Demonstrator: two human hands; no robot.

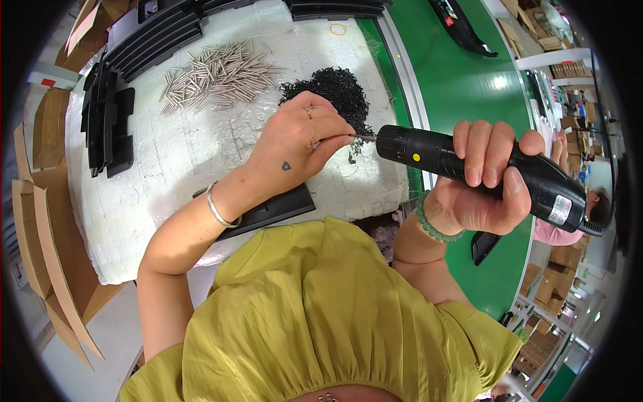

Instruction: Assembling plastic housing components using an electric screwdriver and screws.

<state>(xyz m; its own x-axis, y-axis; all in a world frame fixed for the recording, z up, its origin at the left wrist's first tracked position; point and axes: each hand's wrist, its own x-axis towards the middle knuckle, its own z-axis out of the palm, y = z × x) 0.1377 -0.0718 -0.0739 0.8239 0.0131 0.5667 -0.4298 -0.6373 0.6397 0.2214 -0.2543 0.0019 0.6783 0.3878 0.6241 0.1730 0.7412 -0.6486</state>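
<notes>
My right hand [479,181] is wrapped round a black corded electric screwdriver [435,153], held level with its bit toward my left hand. My left hand [295,130] is closed in a pinch at the bit's tip; whatever small piece lies between its fingertips is hidden. Just beyond the pinch lies a heap of small black screw-like pieces [343,90]. Farther left spreads a pile of slim silvery metal pins [221,77]. Partly covered by my left forearm, a flat black plastic part [284,206] rests near the close edge of the padded white surface [144,194].
Black slatted plastic panels [157,40] line the far left of the white surface. A green bench [462,87] with a metal rail runs along the right, bearing a long black part [462,27]. Open cardboard boxes [57,248] stand left. Another person in pink [552,233] is at the right.
</notes>
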